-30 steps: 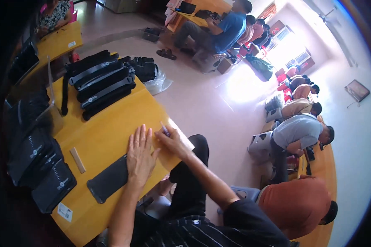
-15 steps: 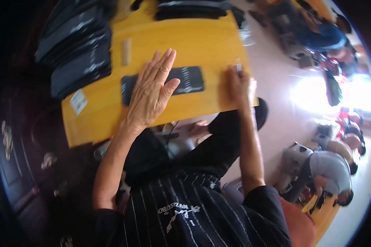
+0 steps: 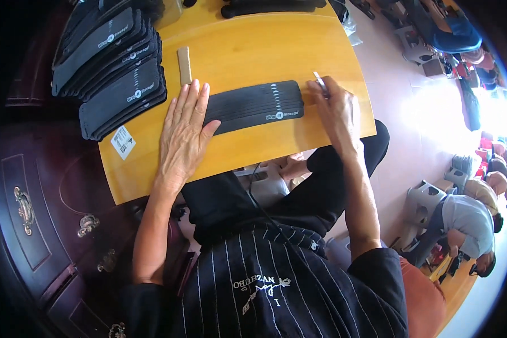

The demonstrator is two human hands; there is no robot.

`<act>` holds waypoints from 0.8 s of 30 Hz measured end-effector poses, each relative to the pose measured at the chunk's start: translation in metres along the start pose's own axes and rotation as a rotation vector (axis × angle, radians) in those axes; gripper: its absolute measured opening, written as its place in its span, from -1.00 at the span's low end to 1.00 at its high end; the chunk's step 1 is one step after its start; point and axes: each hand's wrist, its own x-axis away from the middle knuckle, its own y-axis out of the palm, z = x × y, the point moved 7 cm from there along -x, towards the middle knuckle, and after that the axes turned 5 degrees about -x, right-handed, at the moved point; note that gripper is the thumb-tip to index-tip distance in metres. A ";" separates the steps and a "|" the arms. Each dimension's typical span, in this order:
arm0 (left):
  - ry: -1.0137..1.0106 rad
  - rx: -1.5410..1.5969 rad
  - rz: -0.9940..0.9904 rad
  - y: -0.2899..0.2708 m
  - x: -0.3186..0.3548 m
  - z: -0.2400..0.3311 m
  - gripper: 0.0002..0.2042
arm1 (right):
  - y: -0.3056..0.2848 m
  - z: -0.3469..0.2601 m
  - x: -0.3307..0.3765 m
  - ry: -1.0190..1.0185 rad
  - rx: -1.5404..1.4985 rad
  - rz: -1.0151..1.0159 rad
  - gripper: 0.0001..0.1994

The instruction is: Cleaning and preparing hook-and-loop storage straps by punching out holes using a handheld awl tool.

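Black fabric strap (image 3: 253,106): one, flat on the yellow table (image 3: 265,50). Our left hand (image 3: 181,134), fingers together, presses its left end; our right hand (image 3: 338,110) pinches a thin metal tool (image 3: 319,80) at its right end. Risk: strap sliding if pressure eases. Left of it: one stack of straps (image 3: 115,73), one tan strip (image 3: 184,65).

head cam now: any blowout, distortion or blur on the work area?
Head view: floor at right blown out by sunlight; table edges bow from fisheye; black vignette at the corners; left hand, right hand and black strap evenly lit, sharp.
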 end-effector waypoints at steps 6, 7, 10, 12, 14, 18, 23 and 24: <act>0.004 -0.060 0.101 -0.019 0.000 0.018 -0.36 | 0.020 -0.012 0.003 -0.002 -0.032 -0.013 -0.68; -0.018 -0.051 0.143 -0.024 -0.001 0.019 -0.35 | 0.018 -0.016 0.002 0.019 -0.008 -0.018 -0.66; 0.077 0.107 0.076 -0.017 -0.019 0.049 -0.36 | 0.020 -0.013 -0.003 0.027 -0.022 -0.025 -0.62; 0.083 0.121 0.079 -0.012 -0.026 0.054 -0.37 | 0.030 -0.018 -0.003 -0.012 -0.107 -0.185 -0.57; 0.089 0.145 0.068 -0.003 -0.028 0.057 -0.37 | 0.030 -0.019 -0.004 0.016 -0.085 -0.262 -0.54; 0.054 0.081 0.117 0.001 -0.028 0.056 -0.38 | 0.027 -0.026 0.002 -0.029 -0.152 -0.275 -0.58; -0.049 0.688 0.245 -0.013 -0.019 0.029 -0.52 | 0.034 -0.021 0.010 -0.106 -0.158 -0.153 -0.72; -0.126 0.767 0.345 -0.027 -0.009 0.021 -0.61 | 0.035 -0.020 0.011 -0.121 -0.200 -0.127 -0.74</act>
